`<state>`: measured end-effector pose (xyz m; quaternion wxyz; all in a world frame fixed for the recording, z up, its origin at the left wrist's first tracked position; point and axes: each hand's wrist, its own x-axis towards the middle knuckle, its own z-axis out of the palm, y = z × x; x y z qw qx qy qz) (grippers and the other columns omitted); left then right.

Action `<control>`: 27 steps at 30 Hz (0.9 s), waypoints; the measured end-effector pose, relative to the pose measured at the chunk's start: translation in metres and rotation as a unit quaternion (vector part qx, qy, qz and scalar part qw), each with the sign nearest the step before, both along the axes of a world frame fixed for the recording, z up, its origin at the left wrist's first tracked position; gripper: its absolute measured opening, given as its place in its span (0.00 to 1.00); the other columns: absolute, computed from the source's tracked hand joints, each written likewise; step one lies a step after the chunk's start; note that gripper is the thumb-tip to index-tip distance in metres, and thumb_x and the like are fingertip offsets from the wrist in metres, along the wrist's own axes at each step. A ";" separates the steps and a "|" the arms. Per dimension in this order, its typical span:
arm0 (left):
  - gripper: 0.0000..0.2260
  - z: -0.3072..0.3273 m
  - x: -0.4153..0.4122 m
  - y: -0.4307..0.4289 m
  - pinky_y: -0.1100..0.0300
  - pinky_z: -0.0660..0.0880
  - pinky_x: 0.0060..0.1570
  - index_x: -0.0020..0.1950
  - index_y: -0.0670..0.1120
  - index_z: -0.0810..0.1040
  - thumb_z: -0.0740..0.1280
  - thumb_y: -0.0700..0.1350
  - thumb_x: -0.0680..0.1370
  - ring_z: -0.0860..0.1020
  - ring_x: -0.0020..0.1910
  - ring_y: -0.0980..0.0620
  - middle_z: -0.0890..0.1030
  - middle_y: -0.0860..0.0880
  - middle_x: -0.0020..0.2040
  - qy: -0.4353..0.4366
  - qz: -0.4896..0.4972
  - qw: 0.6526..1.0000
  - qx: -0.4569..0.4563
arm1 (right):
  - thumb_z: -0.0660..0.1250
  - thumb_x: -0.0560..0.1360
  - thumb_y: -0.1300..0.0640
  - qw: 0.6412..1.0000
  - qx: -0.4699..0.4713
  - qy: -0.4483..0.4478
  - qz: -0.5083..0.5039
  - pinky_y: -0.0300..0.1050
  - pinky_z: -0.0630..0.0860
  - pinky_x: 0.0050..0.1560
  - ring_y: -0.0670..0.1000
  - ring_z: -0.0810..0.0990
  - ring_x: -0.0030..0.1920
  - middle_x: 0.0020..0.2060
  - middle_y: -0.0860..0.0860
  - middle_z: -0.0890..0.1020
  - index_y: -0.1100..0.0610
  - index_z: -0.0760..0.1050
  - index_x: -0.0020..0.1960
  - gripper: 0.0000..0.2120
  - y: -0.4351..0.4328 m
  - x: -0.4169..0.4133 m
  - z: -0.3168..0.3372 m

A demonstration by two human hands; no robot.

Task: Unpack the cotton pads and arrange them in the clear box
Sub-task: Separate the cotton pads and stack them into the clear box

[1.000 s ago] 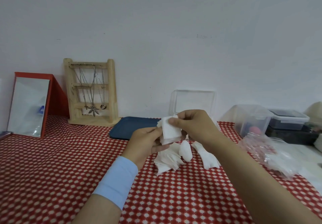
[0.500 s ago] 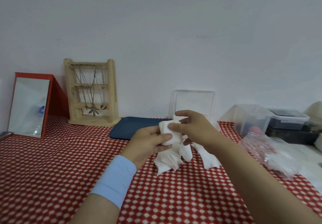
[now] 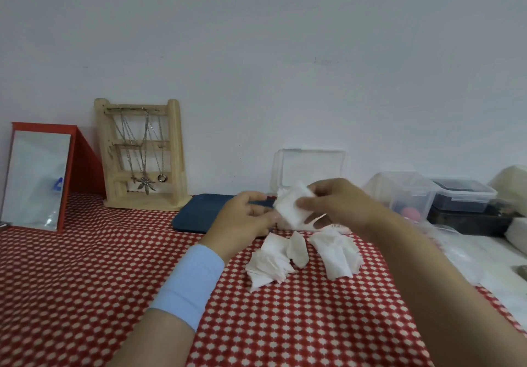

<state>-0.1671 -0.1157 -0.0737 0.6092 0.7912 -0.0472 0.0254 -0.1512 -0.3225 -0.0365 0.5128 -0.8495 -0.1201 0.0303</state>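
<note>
My right hand [image 3: 339, 205] pinches a small stack of white cotton pads [image 3: 292, 207] above the table, just in front of the clear box [image 3: 310, 167]. The box's lid stands upright against the wall, and my hands hide most of its base. My left hand [image 3: 245, 219] hovers just left of the stack with its fingers loosely curled and nothing gripped in them. More loose pads lie on the red dotted cloth below: a fanned pile [image 3: 269, 265], a single folded pad [image 3: 298, 249] and another pile [image 3: 336, 254].
A dark blue tray [image 3: 196, 212] lies behind my left hand. A wooden jewellery stand [image 3: 142, 152] and a red-framed mirror [image 3: 37, 178] stand at the back left. Clear storage tubs [image 3: 407, 195] and crumpled plastic wrapping [image 3: 456, 252] crowd the right side.
The stack has passed from my left hand into my right hand alone, and it has moved right and slightly up toward the clear box. My left hand has let go.
</note>
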 end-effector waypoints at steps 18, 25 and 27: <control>0.14 0.000 0.142 -0.073 0.44 0.72 0.67 0.63 0.54 0.82 0.65 0.49 0.78 0.68 0.68 0.44 0.76 0.45 0.61 -0.048 -0.127 0.887 0.441 | 0.74 0.74 0.51 0.963 -0.244 0.034 -0.104 0.42 0.78 0.43 0.49 0.86 0.37 0.37 0.53 0.87 0.57 0.84 0.46 0.09 -0.047 0.108 -0.007; 0.15 -0.006 0.147 -0.063 0.49 0.68 0.69 0.65 0.59 0.80 0.67 0.52 0.79 0.63 0.72 0.45 0.72 0.49 0.67 -0.074 -0.144 0.888 0.430 | 0.76 0.68 0.46 0.880 -0.435 -0.023 -0.190 0.43 0.73 0.36 0.50 0.81 0.39 0.39 0.48 0.82 0.53 0.78 0.46 0.14 -0.034 0.105 -0.008; 0.16 -0.006 0.144 -0.062 0.49 0.67 0.69 0.67 0.59 0.78 0.66 0.53 0.79 0.63 0.73 0.45 0.72 0.49 0.69 -0.076 -0.146 0.888 0.429 | 0.75 0.69 0.47 0.861 -0.474 -0.026 -0.183 0.41 0.69 0.33 0.49 0.78 0.36 0.37 0.48 0.80 0.54 0.76 0.44 0.13 -0.027 0.102 -0.006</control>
